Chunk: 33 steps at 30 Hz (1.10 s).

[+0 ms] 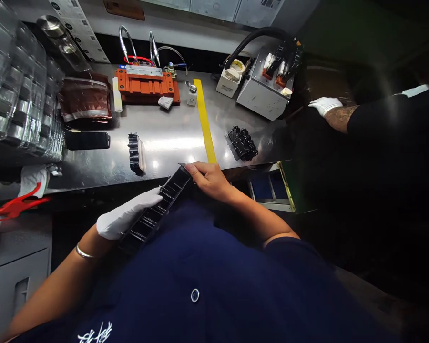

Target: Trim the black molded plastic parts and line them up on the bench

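Note:
A long black plastic tray [150,218] with a row of cross-ribbed compartments slants in front of my body, below the bench edge. My left hand [128,214], in a white glove, grips its side near the middle. Bare, my right hand [210,181] pinches the tray's upper end between thumb and fingers. On the metal bench [164,164] ahead, a ribbed black plastic piece [136,153] stands left of a yellow tape strip [204,121]. Right of the strip lies a cluster of glossy black rounded parts [242,143].
An orange fixture [146,85] with bent metal tubes sits at the back. Stacked clear plastic trays [19,90] rise on the left beside a phone [87,140]. Red-handled scissors [17,205] hang at the edge. A grey machine [262,90] and a co-worker's gloved hand [325,105] are rightward.

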{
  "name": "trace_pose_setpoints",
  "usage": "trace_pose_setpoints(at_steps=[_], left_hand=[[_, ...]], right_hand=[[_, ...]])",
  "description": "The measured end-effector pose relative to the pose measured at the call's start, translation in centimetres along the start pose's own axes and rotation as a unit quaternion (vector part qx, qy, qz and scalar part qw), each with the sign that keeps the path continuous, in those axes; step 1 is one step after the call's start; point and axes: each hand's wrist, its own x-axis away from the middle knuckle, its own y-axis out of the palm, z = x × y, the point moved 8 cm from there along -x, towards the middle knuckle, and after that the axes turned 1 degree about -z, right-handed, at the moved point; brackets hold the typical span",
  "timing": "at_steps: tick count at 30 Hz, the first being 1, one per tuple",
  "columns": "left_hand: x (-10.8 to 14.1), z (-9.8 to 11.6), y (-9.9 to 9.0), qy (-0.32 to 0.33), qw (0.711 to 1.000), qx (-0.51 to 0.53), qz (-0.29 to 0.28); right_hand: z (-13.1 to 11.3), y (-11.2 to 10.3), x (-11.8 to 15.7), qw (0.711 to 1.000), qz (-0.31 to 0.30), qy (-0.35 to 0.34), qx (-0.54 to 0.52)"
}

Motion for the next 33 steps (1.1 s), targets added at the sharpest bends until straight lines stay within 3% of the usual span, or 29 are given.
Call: trace_pose_setpoints(at_steps=[3, 5, 12, 14, 16, 19, 21, 26, 30, 33], left_hand=[[-0.2, 0.7, 0.7, 0.026, 0.998, -0.046, -0.037], [-0.3, 1.1, 0.6, 0.049, 0.996, -0.063, -0.033], [-0.7, 0.4, -0.2, 0.036, 0.997, -0.063, -0.012], [-0.9, 0.8, -0.4, 0.061, 0.995, -0.075, -0.008], [-1.2, 1.3, -0.9, 0.093, 0.989, -0.111, 0.033], [-1.0, 1.9, -2.7, 0.136, 0.950, -0.211, 0.186], [-0.4, 2.1, -3.2, 0.178, 0.911, -0.273, 0.253], [0.7, 0.8, -2.6, 0.272, 0.851, -0.361, 0.268], [1.3, -0.7, -2.5, 0.309, 0.836, -0.368, 0.265], [1.5, -1.2, -2.3, 0.323, 0.842, -0.349, 0.255]], right_hand=[[-0.2, 0.1, -0.2, 1.000, -0.006, 0.002, 0.011], [-0.5, 0.2, -0.2, 0.999, -0.024, -0.002, 0.028], [-0.9, 1.1, 0.3, 0.991, -0.108, -0.003, 0.083], [-1.1, 0.7, 0.1, 0.993, -0.096, -0.030, 0.059], [-1.3, -0.4, -0.1, 0.997, -0.044, -0.055, 0.028], [-1.7, -2.1, 0.0, 0.994, 0.033, -0.097, 0.048], [-2.5, -2.2, 0.5, 0.983, 0.034, -0.146, 0.106], [-3.9, -1.5, 1.9, 0.947, 0.004, -0.239, 0.216], [-4.5, -0.8, 2.7, 0.929, -0.035, -0.280, 0.241], [-4.8, -0.4, 3.0, 0.921, -0.048, -0.294, 0.252]])
